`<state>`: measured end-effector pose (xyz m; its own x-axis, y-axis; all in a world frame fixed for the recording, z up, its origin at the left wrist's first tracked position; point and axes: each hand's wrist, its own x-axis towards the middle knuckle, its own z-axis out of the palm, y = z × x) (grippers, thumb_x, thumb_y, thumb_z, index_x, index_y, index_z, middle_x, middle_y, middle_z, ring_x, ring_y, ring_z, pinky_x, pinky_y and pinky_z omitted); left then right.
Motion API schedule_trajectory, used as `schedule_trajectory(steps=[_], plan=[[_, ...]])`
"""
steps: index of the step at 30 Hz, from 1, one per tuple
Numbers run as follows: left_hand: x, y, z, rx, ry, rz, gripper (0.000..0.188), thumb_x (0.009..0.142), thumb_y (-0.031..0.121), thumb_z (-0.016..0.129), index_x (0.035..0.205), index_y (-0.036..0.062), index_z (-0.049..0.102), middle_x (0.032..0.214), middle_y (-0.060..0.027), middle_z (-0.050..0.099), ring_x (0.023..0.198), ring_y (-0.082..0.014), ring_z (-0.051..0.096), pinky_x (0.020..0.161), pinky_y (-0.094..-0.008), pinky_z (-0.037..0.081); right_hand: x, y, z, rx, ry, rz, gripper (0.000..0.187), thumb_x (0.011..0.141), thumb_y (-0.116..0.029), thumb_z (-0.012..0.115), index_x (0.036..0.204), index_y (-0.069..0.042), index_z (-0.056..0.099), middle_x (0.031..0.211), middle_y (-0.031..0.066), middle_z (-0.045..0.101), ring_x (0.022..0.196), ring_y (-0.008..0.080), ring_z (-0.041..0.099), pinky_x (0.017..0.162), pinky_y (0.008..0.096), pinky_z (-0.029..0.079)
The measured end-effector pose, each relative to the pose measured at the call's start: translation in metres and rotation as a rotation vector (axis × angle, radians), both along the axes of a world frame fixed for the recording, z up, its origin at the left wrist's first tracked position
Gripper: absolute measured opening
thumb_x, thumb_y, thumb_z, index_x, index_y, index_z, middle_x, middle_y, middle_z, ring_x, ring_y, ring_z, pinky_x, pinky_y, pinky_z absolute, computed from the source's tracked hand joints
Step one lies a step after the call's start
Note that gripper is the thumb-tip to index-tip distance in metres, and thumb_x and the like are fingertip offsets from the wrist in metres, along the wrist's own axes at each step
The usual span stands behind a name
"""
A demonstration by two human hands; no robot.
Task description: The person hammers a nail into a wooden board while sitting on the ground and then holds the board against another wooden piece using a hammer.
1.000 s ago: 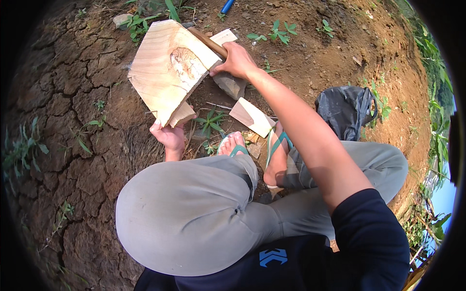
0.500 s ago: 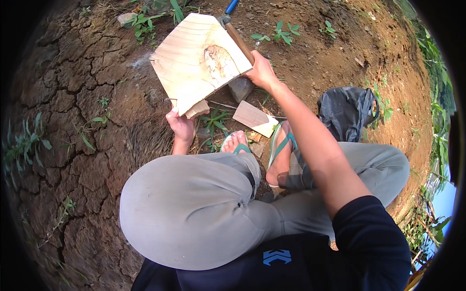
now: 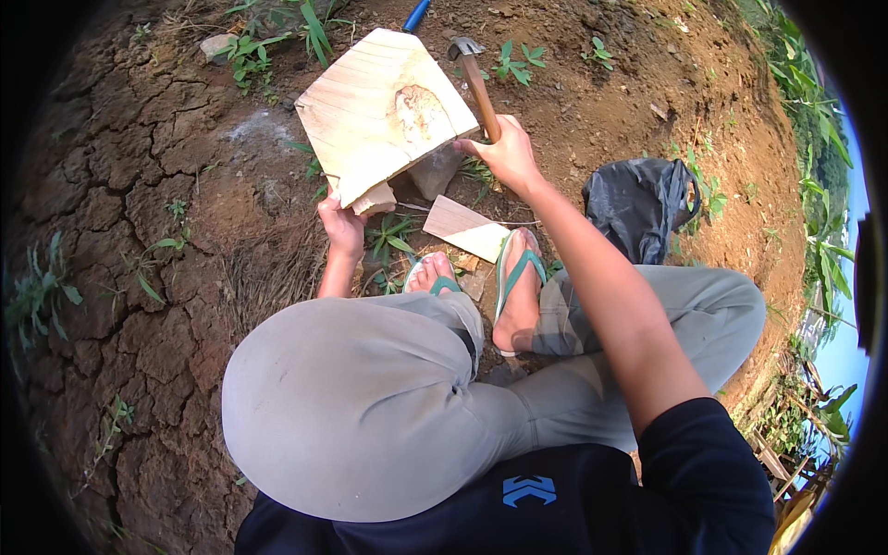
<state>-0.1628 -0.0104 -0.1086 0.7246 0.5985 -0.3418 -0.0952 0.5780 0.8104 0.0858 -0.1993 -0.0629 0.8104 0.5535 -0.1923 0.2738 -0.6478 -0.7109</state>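
My left hand (image 3: 343, 229) is closed on the near corner of a pale wooden board (image 3: 356, 116), which has a pointed far end and a dark knot patch. Beneath that corner, a small rough wood piece (image 3: 377, 199) sticks out; whether it is joined to the board I cannot tell. My right hand (image 3: 509, 157) grips a claw hammer (image 3: 479, 90) by its wooden handle, head up and away from me. The right thumb reaches toward the board's right corner. Under the board's right side shows a grey stone (image 3: 435, 172).
A short wood offcut (image 3: 464, 228) lies just beyond my sandalled feet. To the right sits a black plastic bag (image 3: 640, 208). A blue handle (image 3: 416, 15) shows past the board's tip. Cracked soil (image 3: 111, 222) and small plants (image 3: 518, 65) surround me.
The hammer has come out from behind the board's right edge, and its head now shows clear of it. My right hand has moved slightly right and down. The left still holds the board.
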Motion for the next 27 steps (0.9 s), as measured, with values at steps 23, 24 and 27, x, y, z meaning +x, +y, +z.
schedule_trajectory(steps=[23,24,27], plan=[[-0.085,0.077,0.100,0.209,0.008,0.461,0.079,0.091,0.052,0.032,0.145,-0.0033,0.042,0.126,-0.0240,0.062,0.101,-0.0443,0.069,0.076,-0.0563,0.061,-0.044,-0.047,0.076,0.212,0.610,-0.552,0.027,0.109,-0.037,0.051,0.112,-0.010,0.054,0.062,-0.0009,0.047,0.042,0.0107,0.044,0.034,0.0281,0.038],[-0.082,0.077,0.100,0.211,0.001,0.464,0.079,0.091,0.052,0.033,0.145,-0.0032,0.042,0.126,-0.0240,0.061,0.101,-0.0442,0.069,0.076,-0.0563,0.061,-0.048,-0.048,0.072,0.283,0.607,-0.677,0.027,0.109,-0.036,0.049,0.104,-0.010,0.051,0.062,0.0006,0.047,0.041,0.0109,0.044,0.035,0.0291,0.039],[-0.071,0.070,0.103,0.199,-0.015,0.437,0.079,0.091,0.052,0.033,0.146,-0.0026,0.041,0.126,-0.0243,0.061,0.101,-0.0444,0.069,0.077,-0.0568,0.061,-0.068,-0.050,0.052,0.276,0.578,-0.756,0.026,0.109,-0.034,0.050,0.102,-0.010,0.050,0.062,0.0011,0.048,0.040,0.0109,0.043,0.034,0.0298,0.039]])
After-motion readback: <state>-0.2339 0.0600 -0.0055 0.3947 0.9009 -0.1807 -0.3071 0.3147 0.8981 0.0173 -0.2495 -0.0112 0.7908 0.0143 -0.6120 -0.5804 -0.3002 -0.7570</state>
